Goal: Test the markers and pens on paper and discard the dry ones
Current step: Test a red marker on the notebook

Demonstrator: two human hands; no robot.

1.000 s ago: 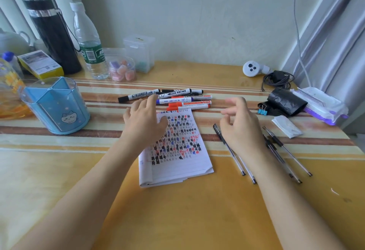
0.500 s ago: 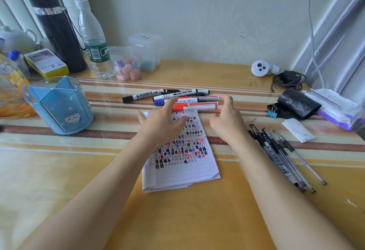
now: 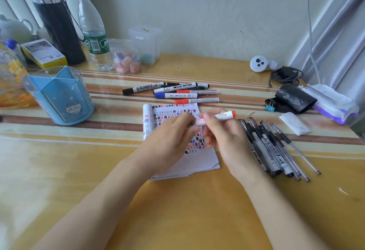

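In the head view, your right hand point(image 3: 223, 139) holds a red marker point(image 3: 221, 116) lifted over the far half of the paper point(image 3: 199, 162). Your thumb and fingers are curled round its white barrel, and its small red end points toward the right edge of the worktop point(image 3: 197, 220). Your left hand point(image 3: 167, 141) meets it from the left. Its fingers point(image 3: 184, 119) are curled close together over the marker's other end and hide it. The blur there means I cannot tell whether they pinch it or only touch it.

The paper is a folded stack of sheets in the middle of the worktop. Its far half is crowded with black, blue and red test marks, its near part is bare, and its left margin is rolled up.

The other markers point(image 3: 173, 90) lie side by side between the paper and the far edge, with black, blue and red caps. A bundle of pens point(image 3: 266, 147) lies just right of your right hand, slanting toward the near right corner. A blue pen holder point(image 3: 59, 95) stands upright near the left edge. A black flask point(image 3: 57, 24) and a water bottle point(image 3: 92, 32) stand by the far left corner. Toward the right edge lie a black roll point(image 3: 294, 97), blue binder clips point(image 3: 269, 108) touching it, and a folded white tissue point(image 3: 294, 123).
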